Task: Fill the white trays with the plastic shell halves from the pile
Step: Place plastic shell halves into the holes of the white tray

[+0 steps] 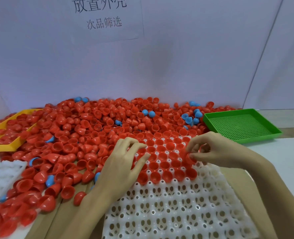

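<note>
The pile [108,128] of red shells, too many to count, with some blue ones, spans the frame's middle. One white tray [177,204] at lower centre has only its upper rows filled, roughly thirty cups; most stay bare. A second white tray [1,175] lies at left. The left hand [123,166], fingers spread, rests on filled cups; the right hand [210,150] pinches a red shell [188,157].

You're at a factory sorting bench: a printed Chinese station sign [101,14] on the white partition [194,66], a bulk heap of red shell halves [94,125], perforated green tray [241,125].
</note>
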`<state>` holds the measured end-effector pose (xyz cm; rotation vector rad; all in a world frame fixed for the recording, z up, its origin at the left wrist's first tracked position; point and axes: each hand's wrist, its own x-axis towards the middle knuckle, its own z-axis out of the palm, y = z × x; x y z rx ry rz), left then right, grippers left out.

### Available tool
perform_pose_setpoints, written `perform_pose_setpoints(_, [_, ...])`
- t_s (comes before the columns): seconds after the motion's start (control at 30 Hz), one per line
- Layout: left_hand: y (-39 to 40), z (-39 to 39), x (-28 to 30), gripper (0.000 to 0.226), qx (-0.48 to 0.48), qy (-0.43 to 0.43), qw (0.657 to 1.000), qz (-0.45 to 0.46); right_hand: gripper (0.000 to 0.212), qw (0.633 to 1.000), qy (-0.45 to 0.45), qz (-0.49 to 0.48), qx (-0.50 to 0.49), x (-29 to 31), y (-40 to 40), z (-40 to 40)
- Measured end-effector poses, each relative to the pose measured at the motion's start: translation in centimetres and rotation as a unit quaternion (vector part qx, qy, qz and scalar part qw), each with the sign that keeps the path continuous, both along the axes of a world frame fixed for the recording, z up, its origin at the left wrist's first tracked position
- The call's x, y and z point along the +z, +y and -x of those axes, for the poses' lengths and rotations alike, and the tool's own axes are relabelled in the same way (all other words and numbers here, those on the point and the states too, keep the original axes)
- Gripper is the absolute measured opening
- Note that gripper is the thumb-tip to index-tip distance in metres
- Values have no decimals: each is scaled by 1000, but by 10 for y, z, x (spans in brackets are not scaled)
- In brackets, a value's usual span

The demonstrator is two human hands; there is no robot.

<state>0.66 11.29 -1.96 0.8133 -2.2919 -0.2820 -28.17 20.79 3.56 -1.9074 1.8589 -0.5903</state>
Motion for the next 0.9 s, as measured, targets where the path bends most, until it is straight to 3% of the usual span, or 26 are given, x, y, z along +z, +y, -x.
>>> perform_pose_setpoints(0.4, [-12,-6,-3,33,47,-26,998,25,11,995,60,-77,-1,1,11,22])
perform_pose_setpoints(0.67, [-24,-11,-6,32,92,-13,995,28,5,999,18,-49,0,2,9,18])
perform_pose_setpoints(0.9, [-56,-35,-13,42,225,-60,972,-33,6,1000,13,13,1,-11,-5,2])
